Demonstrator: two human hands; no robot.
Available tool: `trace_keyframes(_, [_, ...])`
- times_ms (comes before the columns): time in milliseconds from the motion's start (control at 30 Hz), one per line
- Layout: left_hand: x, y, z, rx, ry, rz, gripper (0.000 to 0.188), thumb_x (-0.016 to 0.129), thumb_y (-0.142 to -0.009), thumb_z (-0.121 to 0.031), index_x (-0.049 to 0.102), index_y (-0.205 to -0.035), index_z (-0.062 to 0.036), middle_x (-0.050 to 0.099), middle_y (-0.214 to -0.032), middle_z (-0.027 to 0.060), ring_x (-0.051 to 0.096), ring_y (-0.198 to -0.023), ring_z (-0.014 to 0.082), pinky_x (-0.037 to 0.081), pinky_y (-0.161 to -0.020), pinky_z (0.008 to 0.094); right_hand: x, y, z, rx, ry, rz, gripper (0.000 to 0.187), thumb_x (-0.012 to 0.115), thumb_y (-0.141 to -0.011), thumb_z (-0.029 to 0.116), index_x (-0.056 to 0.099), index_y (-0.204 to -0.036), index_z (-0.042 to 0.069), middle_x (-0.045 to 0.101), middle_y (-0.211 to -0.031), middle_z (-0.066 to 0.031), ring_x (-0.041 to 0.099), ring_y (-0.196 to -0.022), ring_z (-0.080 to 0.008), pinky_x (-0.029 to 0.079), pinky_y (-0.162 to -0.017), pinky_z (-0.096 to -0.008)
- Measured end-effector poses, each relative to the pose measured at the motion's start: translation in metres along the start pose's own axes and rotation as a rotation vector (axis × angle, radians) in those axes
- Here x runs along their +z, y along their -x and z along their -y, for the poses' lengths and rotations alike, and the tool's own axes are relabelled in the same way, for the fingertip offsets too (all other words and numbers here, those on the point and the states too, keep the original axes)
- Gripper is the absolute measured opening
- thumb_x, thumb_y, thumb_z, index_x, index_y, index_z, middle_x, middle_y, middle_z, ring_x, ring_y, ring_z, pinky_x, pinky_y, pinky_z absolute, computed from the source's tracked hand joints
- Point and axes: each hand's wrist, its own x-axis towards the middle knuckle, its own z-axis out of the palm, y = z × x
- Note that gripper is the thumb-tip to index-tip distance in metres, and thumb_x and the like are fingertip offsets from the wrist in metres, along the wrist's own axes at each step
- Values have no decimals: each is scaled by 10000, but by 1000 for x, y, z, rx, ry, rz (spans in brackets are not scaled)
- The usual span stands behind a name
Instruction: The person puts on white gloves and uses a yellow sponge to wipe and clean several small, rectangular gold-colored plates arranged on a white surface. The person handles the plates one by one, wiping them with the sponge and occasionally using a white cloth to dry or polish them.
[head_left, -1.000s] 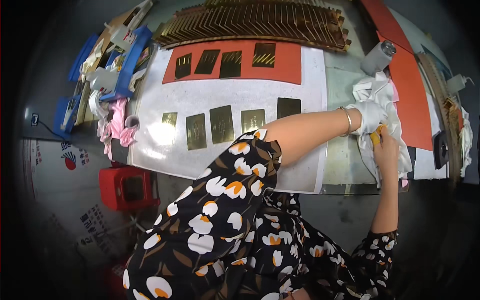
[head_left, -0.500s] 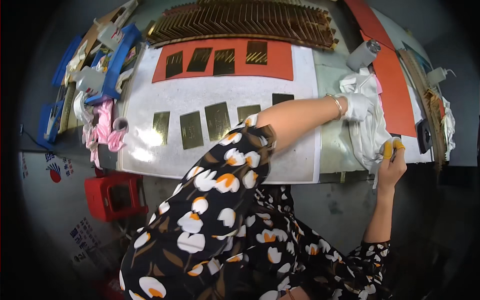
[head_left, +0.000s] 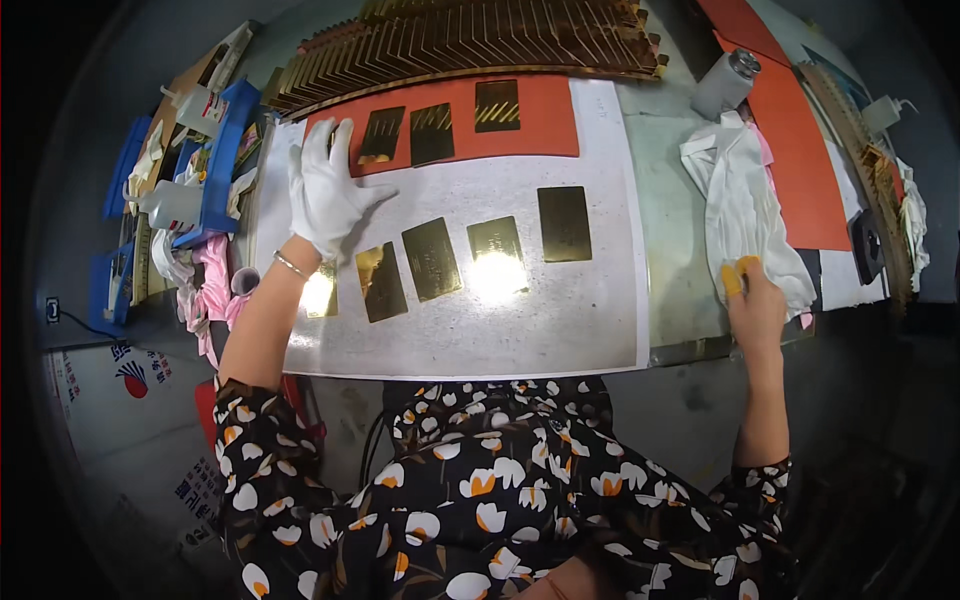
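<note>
My left hand (head_left: 328, 195), in a white glove, reaches over the left end of an orange sheet (head_left: 545, 130). Its fingers are stretched and the thumb sticks out, above a metal plate that it mostly hides. Three dark gold plates, one of them a striped plate (head_left: 432, 134), lie on that sheet to the right of the glove. Nearer to me, several more gold plates, among them a plate (head_left: 430, 260), form a row on the white sheet (head_left: 470, 345). My right hand (head_left: 760, 310), with yellow finger cots on two fingertips, is closed at the near part of a white cloth (head_left: 745, 200).
A long rack of brass-coloured strips (head_left: 470, 55) spans the back. At the right are a silver bottle (head_left: 726, 85) and another orange sheet (head_left: 790, 150). Blue trays (head_left: 228, 150) with a squeeze bottle (head_left: 172, 205) and pink cloth (head_left: 213, 275) stand at the left.
My left hand has gone from the white cloth at the right across to the left end of the orange sheet. My right hand has shifted onto the cloth.
</note>
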Motion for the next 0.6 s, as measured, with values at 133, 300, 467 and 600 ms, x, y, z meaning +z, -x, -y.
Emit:
trace_keyframes(133, [26, 6, 24, -10, -27, -10, 832, 690, -656, -535, 412, -1291, -75, 384, -1323, 160, 338, -1261, 306, 229, -1005, 564, 2, -7, 18, -66, -112, -182, 180, 583, -850, 202, 545, -872, 28, 608, -706, -167, 577, -618, -369, 420, -537, -427])
trace_keyframes(300, [46, -4, 37, -47, -117, -46, 784, 610, -703, -595, 435, -1285, -101, 393, -1336, 132, 330, -1274, 284, 227, -1009, 563, 26, -32, 2, 78, 55, -105, 211, 570, -850, 236, 539, -889, 31, 597, -664, -175, 575, -627, -383, 413, -533, -445])
trace_keyframes(467, [19, -7, 10, -107, 8, -5, 706, 662, -719, -482, 448, -1254, -75, 438, -1293, 148, 396, -1215, 300, 267, -996, 544, 17, -37, -8, 37, 48, 21, 213, 576, -840, 228, 538, -901, 27, 577, -620, -176, 573, -615, -381, 414, -540, -454])
trace_keyframes(600, [-51, 27, -82, 183, 361, 146, 817, 713, -613, -518, 470, -1198, -2, 483, -1215, 169, 424, -1183, 308, 235, -997, 575, 17, -34, 1, 30, -47, -298, 224, 575, -838, 230, 545, -934, 30, 616, -691, -184, 591, -653, -392, 433, -572, -462])
